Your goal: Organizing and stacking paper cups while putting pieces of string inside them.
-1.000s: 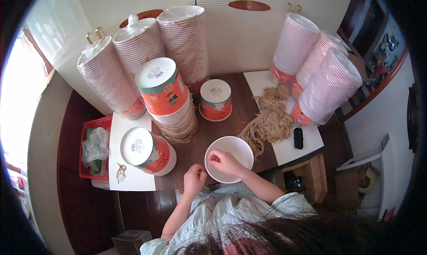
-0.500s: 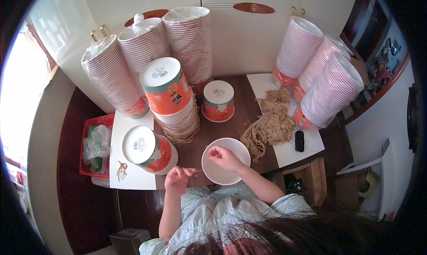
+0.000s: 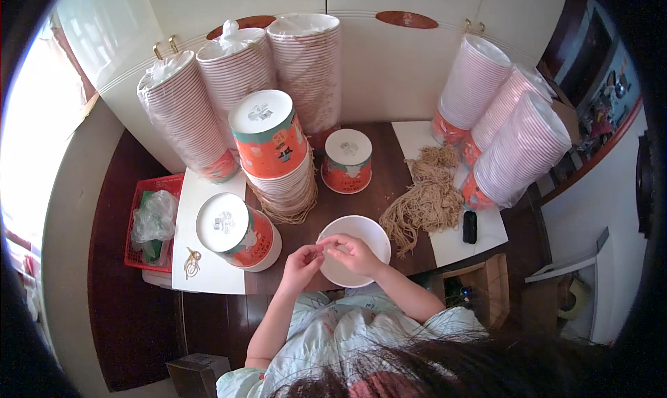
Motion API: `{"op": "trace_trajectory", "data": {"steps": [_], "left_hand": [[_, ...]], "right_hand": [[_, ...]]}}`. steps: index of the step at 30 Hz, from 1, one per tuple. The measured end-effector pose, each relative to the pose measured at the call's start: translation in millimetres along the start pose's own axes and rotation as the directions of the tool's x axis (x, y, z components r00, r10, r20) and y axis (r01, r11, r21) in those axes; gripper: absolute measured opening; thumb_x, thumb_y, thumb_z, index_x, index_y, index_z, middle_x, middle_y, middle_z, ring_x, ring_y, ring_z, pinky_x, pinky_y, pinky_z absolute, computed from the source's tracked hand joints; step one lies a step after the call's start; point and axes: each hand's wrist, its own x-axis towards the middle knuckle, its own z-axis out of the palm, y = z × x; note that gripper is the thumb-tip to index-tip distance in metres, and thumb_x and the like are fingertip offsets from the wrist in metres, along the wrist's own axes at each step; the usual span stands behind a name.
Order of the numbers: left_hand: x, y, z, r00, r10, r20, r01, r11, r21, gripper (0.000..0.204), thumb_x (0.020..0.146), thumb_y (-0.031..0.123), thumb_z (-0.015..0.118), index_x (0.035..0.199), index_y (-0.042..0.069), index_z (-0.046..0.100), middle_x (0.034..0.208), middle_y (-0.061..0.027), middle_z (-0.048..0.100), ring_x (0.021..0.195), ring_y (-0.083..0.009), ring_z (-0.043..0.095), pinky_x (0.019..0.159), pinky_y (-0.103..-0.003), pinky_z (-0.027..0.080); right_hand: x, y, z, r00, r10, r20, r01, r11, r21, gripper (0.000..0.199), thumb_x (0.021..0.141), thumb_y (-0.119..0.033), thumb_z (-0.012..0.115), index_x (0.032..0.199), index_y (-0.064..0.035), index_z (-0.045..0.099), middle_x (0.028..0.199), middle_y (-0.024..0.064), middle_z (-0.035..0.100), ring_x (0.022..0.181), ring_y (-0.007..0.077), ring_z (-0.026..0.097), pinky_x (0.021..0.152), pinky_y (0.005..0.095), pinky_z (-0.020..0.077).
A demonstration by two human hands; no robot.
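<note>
A white open paper tub (image 3: 369,233) stands at the table's front edge, close to my body. My right hand (image 3: 353,255) is over its mouth, thumb and fingers bent in a pinch. At the tub's left rim my left hand (image 3: 303,267) is closed, its fingertips meeting those of the right. A thin string showed from the left fingers a moment earlier; now the fingers hide most of it, and what the right pinch holds is too small to make out. A tangled pile of tan string (image 3: 429,196) lies right of the tub.
Left of my hands an orange printed tub (image 3: 258,242) stands upside down. Behind it rises an inverted tub stack (image 3: 271,144) draped with string; another inverted tub (image 3: 347,163) is beside it. Wrapped tub stacks (image 3: 306,71) line the back. A black object (image 3: 470,227) lies at right, a red basket (image 3: 130,224) at left.
My left hand has moved right and up to meet the right hand at the tub. The right hand has stayed over the tub. The whole view has shifted slightly.
</note>
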Motion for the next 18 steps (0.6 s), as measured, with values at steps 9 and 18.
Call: {"op": "trace_trajectory", "data": {"steps": [9, 18], "left_hand": [[4.9, 4.8, -3.3, 0.995, 0.042, 0.086, -0.052, 0.991, 0.123, 0.009, 0.081, 0.003, 0.055, 0.088, -0.002, 0.055, 0.079, -0.0016, 0.058, 0.074, -0.0062, 0.052, 0.065, -0.019, 0.043], [7.9, 14.1, -8.3, 0.996, 0.014, 0.090, -0.020, 0.998, 0.059, 0.006, 0.083, 0.004, 0.052, 0.088, 0.000, 0.053, 0.079, -0.0030, 0.058, 0.074, -0.0080, 0.054, 0.066, -0.021, 0.044]], "right_hand": [[10.4, 8.0, -7.4, 0.994, 0.067, 0.082, -0.055, 0.988, -0.143, 0.027, 0.080, -0.001, 0.053, 0.107, -0.0027, 0.053, 0.099, 0.0077, 0.058, 0.090, 0.0145, 0.057, 0.078, 0.0281, 0.0466], [9.9, 5.9, -5.0, 0.998, 0.058, -0.038, -0.065, 0.974, -0.216, 0.019, 0.078, -0.004, 0.058, 0.097, -0.0025, 0.056, 0.086, 0.0054, 0.062, 0.080, 0.0131, 0.060, 0.072, 0.0258, 0.0484]]}}
